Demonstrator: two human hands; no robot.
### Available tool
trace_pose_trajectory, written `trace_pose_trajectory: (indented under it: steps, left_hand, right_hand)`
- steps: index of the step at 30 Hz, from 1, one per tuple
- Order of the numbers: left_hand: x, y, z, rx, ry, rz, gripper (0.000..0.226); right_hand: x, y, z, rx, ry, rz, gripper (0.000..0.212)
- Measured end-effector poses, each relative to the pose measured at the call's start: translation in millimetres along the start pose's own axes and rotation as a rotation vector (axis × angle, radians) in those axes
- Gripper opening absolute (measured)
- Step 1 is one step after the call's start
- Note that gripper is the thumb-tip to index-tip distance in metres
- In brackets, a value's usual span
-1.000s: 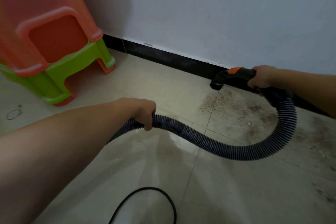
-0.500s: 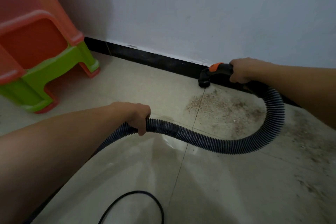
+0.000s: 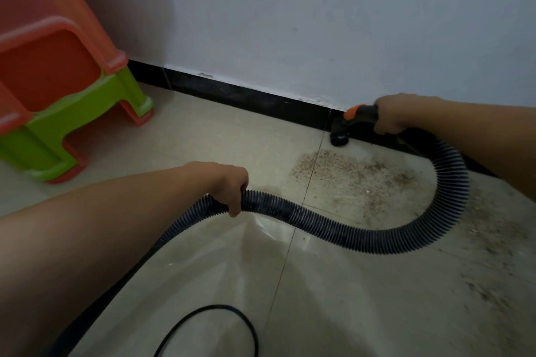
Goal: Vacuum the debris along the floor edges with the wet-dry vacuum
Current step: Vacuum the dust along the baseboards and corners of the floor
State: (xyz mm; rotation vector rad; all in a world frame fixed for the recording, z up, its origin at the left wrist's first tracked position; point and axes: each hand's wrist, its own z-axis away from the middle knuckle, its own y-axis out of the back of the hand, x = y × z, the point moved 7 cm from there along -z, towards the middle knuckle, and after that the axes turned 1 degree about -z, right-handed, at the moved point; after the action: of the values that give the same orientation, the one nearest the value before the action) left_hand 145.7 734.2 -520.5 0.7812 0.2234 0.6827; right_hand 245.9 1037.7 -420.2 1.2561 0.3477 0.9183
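A pale tiled floor [image 3: 348, 298] meets a black baseboard [image 3: 246, 98] at its far edge, with stacked plastic stools [image 3: 58, 95] at the far left. My left hand [image 3: 229, 185] curls around the ribbed vacuum hose [image 3: 377, 240] mid-length as it loops past brown debris [image 3: 348, 177]. My right hand [image 3: 391, 116] grips the handle, its nozzle [image 3: 339, 136] pointing down at the floor's far edge, just beyond the debris.

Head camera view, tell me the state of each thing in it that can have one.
hose: bent in a wide curve.
nozzle: mouth down at the floor, by the baseboard.
left hand: grips the hose.
right hand: grips the nozzle.
debris: scattered on the floor, not yet vacuumed.
stools: stacked, orange over green.
cable: looped on the floor.
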Motion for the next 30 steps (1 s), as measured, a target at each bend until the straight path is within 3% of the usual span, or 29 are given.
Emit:
trace_pose_trajectory:
  steps: [3,7,10,14,19,24,28,30]
  left_hand:
    - [-12.5,0.1,4.7,0.004,0.037,-0.034,0.031]
    - [-30.9,6.6,8.9,0.022,0.071,0.033,0.031]
    - [-31.9,3.1,6.9,0.027,0.066,0.030,0.028]
    - [-34.9,-1.4,5.2,-0.006,0.091,-0.048,0.031]
    - [-33.6,6.4,5.4,0.020,0.088,-0.015,0.031]
    - [-28.8,2.7,5.1,-0.001,0.080,-0.057,0.039]
    - [-35.2,5.1,8.4,0.012,0.100,-0.066,0.036]
    - [-37.6,5.9,10.1,0.014,0.105,-0.062,0.036]
  right_hand:
    - [-9.5,2.9,-0.7,0.037,0.053,-0.125,0.040]
    - [1.9,3.4,0.1,-0.035,-0.031,-0.166,0.018]
    - [15.9,-6.4,-3.2,-0.109,-0.032,-0.351,0.029]
    - [13.6,-23.9,4.9,-0.223,-0.019,-0.614,0.025]
    - [32.7,-24.4,3.3,-0.225,-0.094,-0.639,0.033]
    - [19.6,-27.9,6.2,-0.324,-0.018,-0.687,0.032]
    - [13.3,-27.3,1.1,-0.221,-0.023,-0.650,0.034]
    - [8.0,-27.6,1.0,-0.260,0.004,-0.667,0.034]
